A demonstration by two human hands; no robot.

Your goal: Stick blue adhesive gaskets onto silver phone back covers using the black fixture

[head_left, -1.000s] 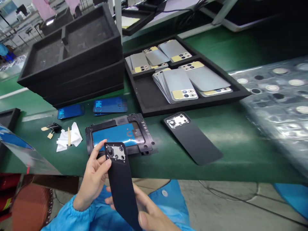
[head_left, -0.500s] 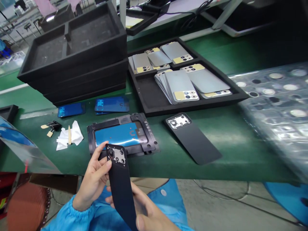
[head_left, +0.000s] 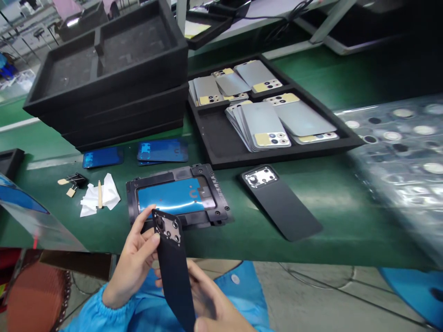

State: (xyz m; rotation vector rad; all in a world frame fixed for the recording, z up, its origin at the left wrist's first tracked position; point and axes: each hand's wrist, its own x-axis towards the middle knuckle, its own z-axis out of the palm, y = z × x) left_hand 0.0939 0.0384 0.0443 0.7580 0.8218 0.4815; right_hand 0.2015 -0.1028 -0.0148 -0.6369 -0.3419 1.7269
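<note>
A black phone back cover [head_left: 173, 272], inner side up with its camera plate at the top, is gripped by both hands below the table's front edge. My left hand [head_left: 133, 260] pinches its upper left edge beside the camera plate. My right hand [head_left: 211, 304] supports its lower part from underneath. Just beyond, on the green table, lies a black fixture [head_left: 178, 196] holding a blue-filmed panel. A second black back cover [head_left: 282, 203] lies flat to the right of the fixture.
A black tray [head_left: 221, 138] with several silver back covers stands behind. Stacked empty black trays [head_left: 107, 78] rise at the back left. Blue film sheets [head_left: 162, 150], white wipes [head_left: 98, 198] and small clips [head_left: 72, 182] lie left. A clear blister sheet [head_left: 401, 152] covers the right.
The held cover has tilted slightly, its top leaning a little left. Both hands keep their grip. The view has shifted a little.
</note>
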